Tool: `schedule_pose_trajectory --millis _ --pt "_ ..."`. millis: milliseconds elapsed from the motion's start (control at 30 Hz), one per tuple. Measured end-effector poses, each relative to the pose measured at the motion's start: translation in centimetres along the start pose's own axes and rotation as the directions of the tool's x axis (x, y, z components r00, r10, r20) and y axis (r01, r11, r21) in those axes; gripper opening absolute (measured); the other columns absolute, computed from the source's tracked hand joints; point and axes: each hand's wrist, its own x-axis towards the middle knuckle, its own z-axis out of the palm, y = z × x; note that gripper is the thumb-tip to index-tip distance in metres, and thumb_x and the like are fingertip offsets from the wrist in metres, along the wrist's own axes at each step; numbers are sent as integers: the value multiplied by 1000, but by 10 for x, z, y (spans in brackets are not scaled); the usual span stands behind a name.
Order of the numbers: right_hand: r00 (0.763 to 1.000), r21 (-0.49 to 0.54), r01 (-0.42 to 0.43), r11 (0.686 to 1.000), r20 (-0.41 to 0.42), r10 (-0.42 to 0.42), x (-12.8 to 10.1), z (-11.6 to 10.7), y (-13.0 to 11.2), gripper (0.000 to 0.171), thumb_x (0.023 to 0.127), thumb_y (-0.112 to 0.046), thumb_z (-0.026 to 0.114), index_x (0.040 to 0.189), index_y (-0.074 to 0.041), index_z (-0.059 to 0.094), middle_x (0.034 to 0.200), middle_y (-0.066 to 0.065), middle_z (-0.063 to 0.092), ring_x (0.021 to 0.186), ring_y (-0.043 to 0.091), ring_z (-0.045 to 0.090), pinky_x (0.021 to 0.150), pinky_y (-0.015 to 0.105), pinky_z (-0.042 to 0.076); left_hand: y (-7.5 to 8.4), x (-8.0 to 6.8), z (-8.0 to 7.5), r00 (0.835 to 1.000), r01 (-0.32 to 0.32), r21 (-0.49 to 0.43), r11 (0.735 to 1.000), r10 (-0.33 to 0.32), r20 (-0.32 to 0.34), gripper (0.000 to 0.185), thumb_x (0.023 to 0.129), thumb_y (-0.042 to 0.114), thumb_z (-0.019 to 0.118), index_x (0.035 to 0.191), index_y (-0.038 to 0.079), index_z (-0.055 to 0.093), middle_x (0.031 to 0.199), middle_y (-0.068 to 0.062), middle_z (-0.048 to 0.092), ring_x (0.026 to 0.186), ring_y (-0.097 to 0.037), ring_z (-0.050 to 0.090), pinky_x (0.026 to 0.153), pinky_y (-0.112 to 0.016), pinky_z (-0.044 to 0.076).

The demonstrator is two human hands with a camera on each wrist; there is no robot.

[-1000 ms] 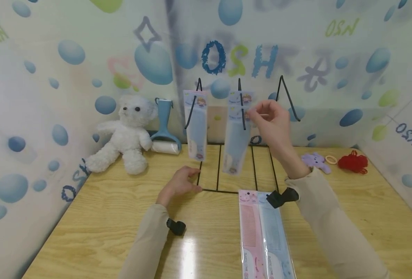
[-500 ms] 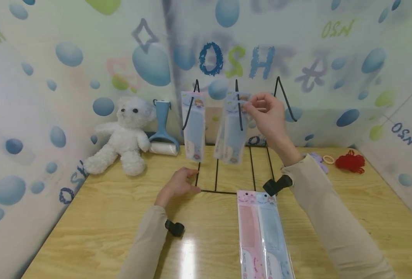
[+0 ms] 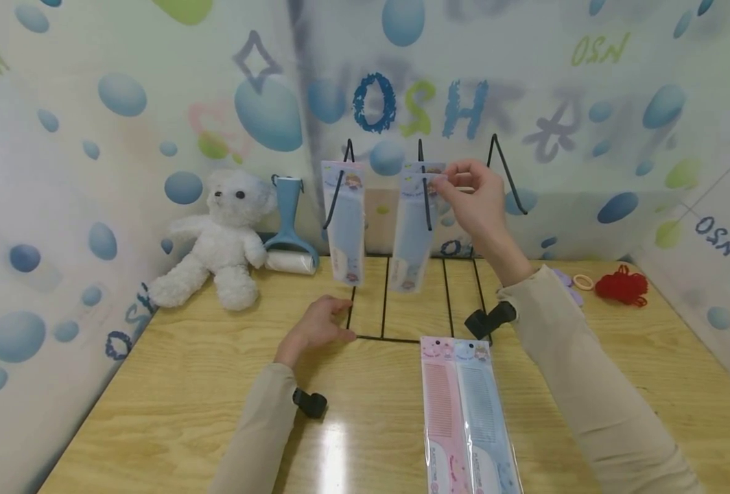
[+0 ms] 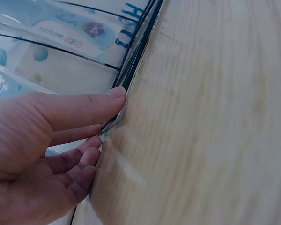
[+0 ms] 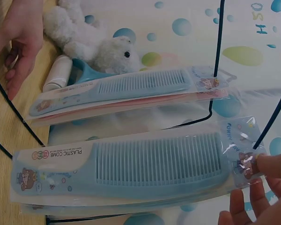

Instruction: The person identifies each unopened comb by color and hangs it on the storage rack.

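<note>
My right hand (image 3: 477, 199) pinches the top corner of a packaged blue comb (image 5: 159, 159) between thumb and fingers. The packet hangs at the middle hook of a black wire rack (image 3: 385, 338), with another packet partly hidden behind it. On the left hook hang a packaged blue comb (image 3: 345, 226) and a pink one behind it, seen in the right wrist view. Low at the rack's left front corner, my left hand (image 3: 318, 322) holds the base wire, its thumb on the bar in the left wrist view.
Pink (image 3: 442, 398) and blue (image 3: 481, 398) packaged combs lie on the table before the rack. A white teddy bear (image 3: 223, 240) and blue lint roller (image 3: 288, 226) stand left. A wooden ring (image 3: 583, 282) and red yarn (image 3: 622, 285) lie right. The right hook (image 3: 510, 175) holds nothing.
My right hand has moved slightly up and back with the pinched comb packet, which hangs higher and overlaps the packet behind it again after swinging apart. My left hand stays at the rack's corner.
</note>
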Motion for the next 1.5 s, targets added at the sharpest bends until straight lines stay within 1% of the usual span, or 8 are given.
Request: schedule_pose_trajectory --millis 267,467,533,767,933,1067,1300,1500 --pt "1000 -4 11 1000 16 -11 -1 -2 3 11 91 -16 66 97 -8 62 93 -1 57 82 14 55 64 26 43 0 1 0 1000 -7 7 1000 7 -7 66 79 13 80 136 -1 51 128 -17 52 117 -33 50 99 -46 42" --pt "998 -11 -27 1000 56 27 -10 -8 13 19 93 -24 63 101 -8 59 95 -1 56 81 11 55 65 26 44 -1 2 0 1000 7 9 1000 -7 -1 66 78 14 80 136 0 51 130 -17 51 118 -33 50 99 -46 42" --pt "996 -20 -34 999 80 35 -15 -11 18 23 94 -26 62 105 -6 58 95 1 56 80 12 57 67 25 45 -1 2 0 1000 9 4 1000 -9 0 66 78 14 80 136 0 51 130 -17 51 118 -33 50 100 -46 42" --pt "986 -75 -18 997 166 30 -44 -17 37 32 95 -24 60 112 3 56 104 5 56 91 14 55 74 25 46 -2 2 1 1000 6 5 1000 -6 1 66 79 14 80 137 0 51 129 -17 51 118 -32 50 99 -46 42" --pt "975 -78 4 997 224 13 -63 -25 43 31 96 -22 59 113 3 55 104 8 57 89 17 56 72 22 47 -1 1 1 1000 6 0 1000 -6 -1 66 79 13 80 137 0 51 128 -17 52 117 -33 50 99 -46 43" --pt "966 -99 2 995 257 23 -78 -31 50 31 96 -22 60 114 2 55 107 9 57 92 20 58 74 20 49 -1 0 0 1000 2 9 1000 -2 -1 66 79 14 80 137 0 51 129 -17 52 117 -32 50 99 -45 42" --pt "960 -101 6 995 279 23 -100 -43 71 26 95 -17 61 109 5 58 105 11 58 92 14 58 77 18 50 -3 0 0 1000 -14 17 1000 14 -4 65 80 15 79 137 1 51 129 -17 52 117 -32 50 98 -45 43" --pt "954 -100 -82 992 280 107 -112 -53 98 29 96 -18 59 112 6 56 105 10 58 89 8 61 77 20 51 -2 -1 -1 1000 -29 14 999 30 -6 66 79 15 79 137 -1 50 129 -18 52 117 -33 50 99 -46 42"
